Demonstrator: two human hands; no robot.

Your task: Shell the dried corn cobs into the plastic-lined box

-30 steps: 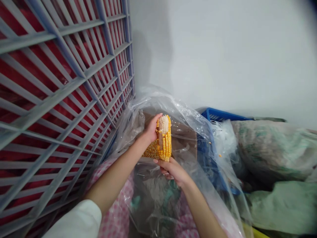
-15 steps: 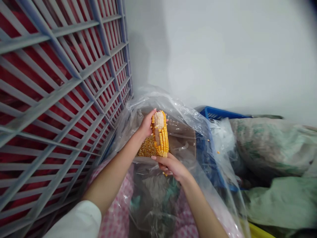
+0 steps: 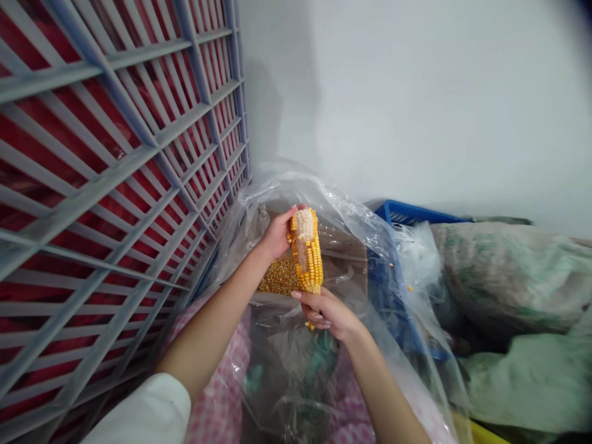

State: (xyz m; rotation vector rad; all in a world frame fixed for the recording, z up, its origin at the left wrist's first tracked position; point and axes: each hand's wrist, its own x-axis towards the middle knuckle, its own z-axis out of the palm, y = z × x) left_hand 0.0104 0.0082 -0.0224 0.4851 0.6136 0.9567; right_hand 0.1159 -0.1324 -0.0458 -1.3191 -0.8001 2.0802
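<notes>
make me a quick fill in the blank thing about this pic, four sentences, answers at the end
1. The hand higher in the picture, gripping the corn, is the person's own ____ one.
2. The kernels remaining on the corn are ____ in colour.
3. The basket near the wall is ____ in colour.
4. Through the gaps of the slatted crate shows something coloured ____.

Missing words: left; yellow; blue; red.
</notes>
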